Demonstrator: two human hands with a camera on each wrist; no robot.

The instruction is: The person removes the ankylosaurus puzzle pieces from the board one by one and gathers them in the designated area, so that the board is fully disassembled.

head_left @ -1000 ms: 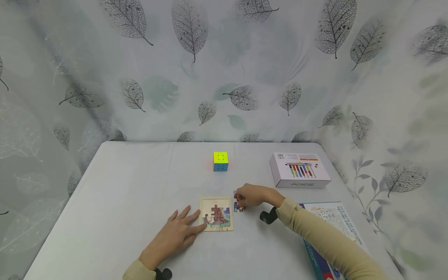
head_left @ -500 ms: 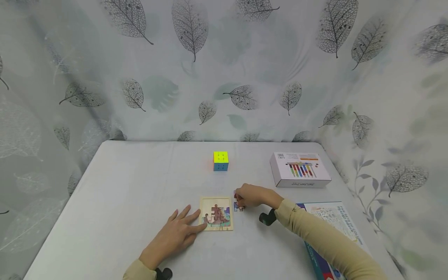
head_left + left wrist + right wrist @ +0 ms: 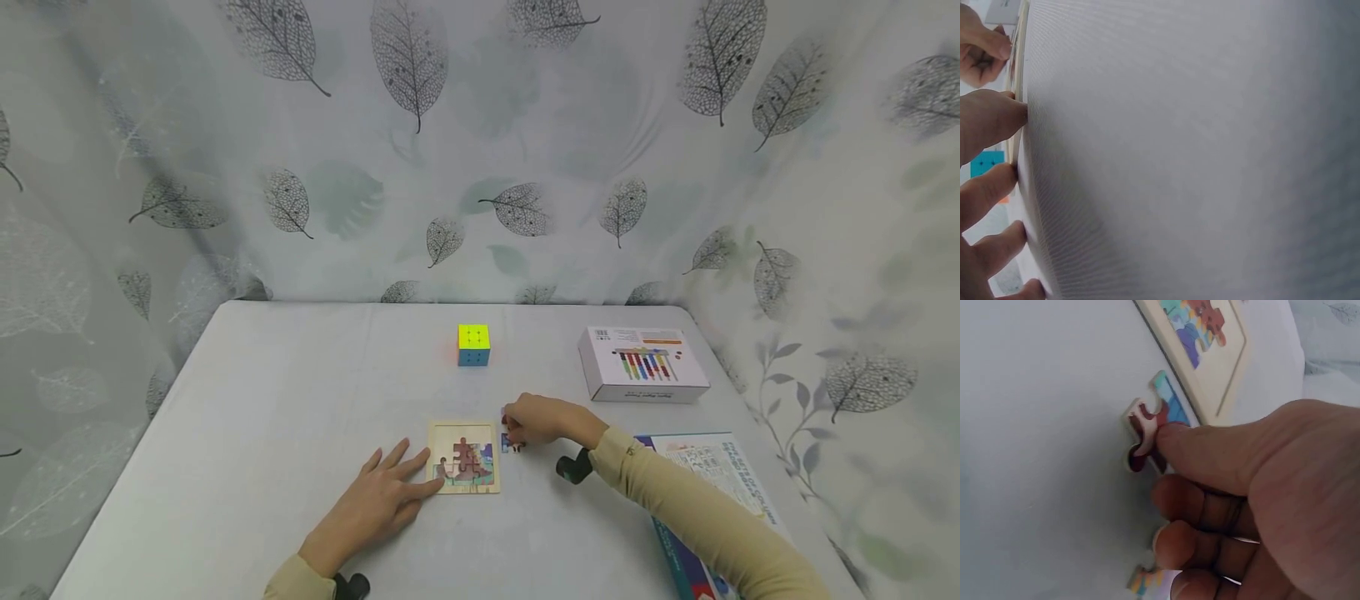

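A square wooden jigsaw tray [image 3: 463, 424] lies on the white table, with several joined pieces [image 3: 471, 468] of a picture inside it. My left hand [image 3: 371, 504] rests on the table with fingers spread, thumb and index finger touching the tray's left edge. To the right of the tray, my right hand [image 3: 546, 418] is bent over loose pieces. In the right wrist view its thumb and curled index finger pinch a dark red and blue jigsaw piece [image 3: 1144, 428]; the underside of that grip is hidden. Another piece [image 3: 1141, 580] shows partly below the other curled fingers.
A yellow-topped puzzle cube [image 3: 473, 346] stands farther back. At the back right is a white box [image 3: 645, 371] with a colourful picture. A flat printed package [image 3: 723, 467] lies under the right forearm. A leaf-patterned curtain [image 3: 390, 183] hangs behind the table.
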